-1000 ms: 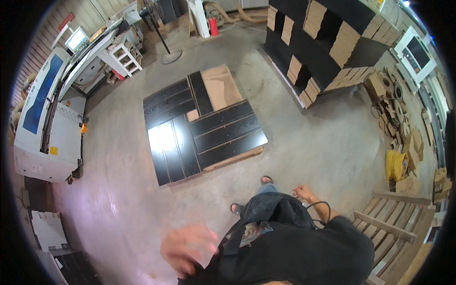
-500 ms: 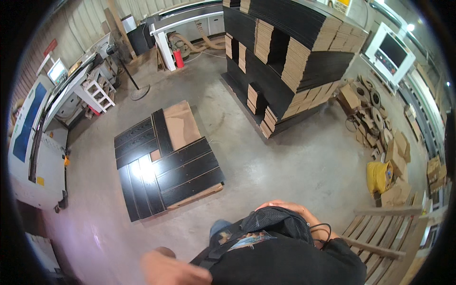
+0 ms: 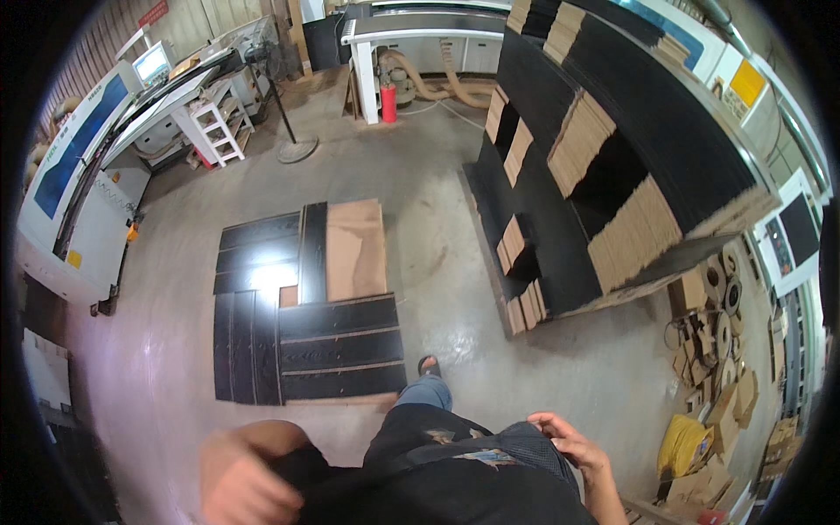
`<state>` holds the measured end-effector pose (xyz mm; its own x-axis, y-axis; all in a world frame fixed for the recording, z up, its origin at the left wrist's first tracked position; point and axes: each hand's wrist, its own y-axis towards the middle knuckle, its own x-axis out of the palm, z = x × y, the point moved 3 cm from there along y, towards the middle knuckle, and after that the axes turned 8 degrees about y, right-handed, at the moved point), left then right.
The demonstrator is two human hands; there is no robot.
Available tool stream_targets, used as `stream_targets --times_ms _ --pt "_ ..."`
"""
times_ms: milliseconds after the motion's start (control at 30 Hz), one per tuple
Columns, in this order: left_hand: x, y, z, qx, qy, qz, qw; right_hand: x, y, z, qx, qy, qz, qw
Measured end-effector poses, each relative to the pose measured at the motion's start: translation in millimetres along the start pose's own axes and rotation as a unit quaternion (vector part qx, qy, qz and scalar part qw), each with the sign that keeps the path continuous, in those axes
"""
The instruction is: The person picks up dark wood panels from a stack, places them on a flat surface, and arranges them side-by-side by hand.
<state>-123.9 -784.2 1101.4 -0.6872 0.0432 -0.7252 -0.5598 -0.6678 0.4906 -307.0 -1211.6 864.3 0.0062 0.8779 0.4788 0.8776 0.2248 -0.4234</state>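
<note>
My left hand (image 3: 249,490) swings at the lower left, smeared by motion, over the floor; its fingers cannot be made out. My right hand (image 3: 573,448) is beside the black mesh fabric (image 3: 534,448) at my waist, fingers loosely bent and apart, the tips next to its edge; no object shows in it. Ahead to the left, black grooved boards (image 3: 341,350) lie on a low base, some running crosswise to others. A bare brown cardboard sheet (image 3: 357,249) shows at their far right corner.
A tall stack of black panels with brown edges (image 3: 560,219) stands to the right. Cardboard scraps and rolls (image 3: 713,341) and a yellow sack (image 3: 684,444) lie beyond it. At the left is a white machine (image 3: 87,210); a floor stand (image 3: 297,150) and red cylinder (image 3: 388,103) stand farther off.
My view has shifted; the panel stack appears nearer and a sandalled foot is now ahead. My right hand, partly behind the mesh before, now shows its fingers. My left hand has swung left.
</note>
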Motion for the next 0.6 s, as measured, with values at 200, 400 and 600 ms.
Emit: stream_targets --times_ms 200,400,600 --pt "-90 9 -287 0.169 -0.284 0.061 0.942 -93 43 1 0.185 0.109 0.224 0.951" --pt "-145 -38 -486 0.11 -0.417 0.067 0.9 -118 121 -90 0.237 -0.182 0.247 0.922" --pt "-246 -76 -613 0.068 -0.423 0.1 0.898 -318 351 -117 0.131 -0.49 0.226 0.831"
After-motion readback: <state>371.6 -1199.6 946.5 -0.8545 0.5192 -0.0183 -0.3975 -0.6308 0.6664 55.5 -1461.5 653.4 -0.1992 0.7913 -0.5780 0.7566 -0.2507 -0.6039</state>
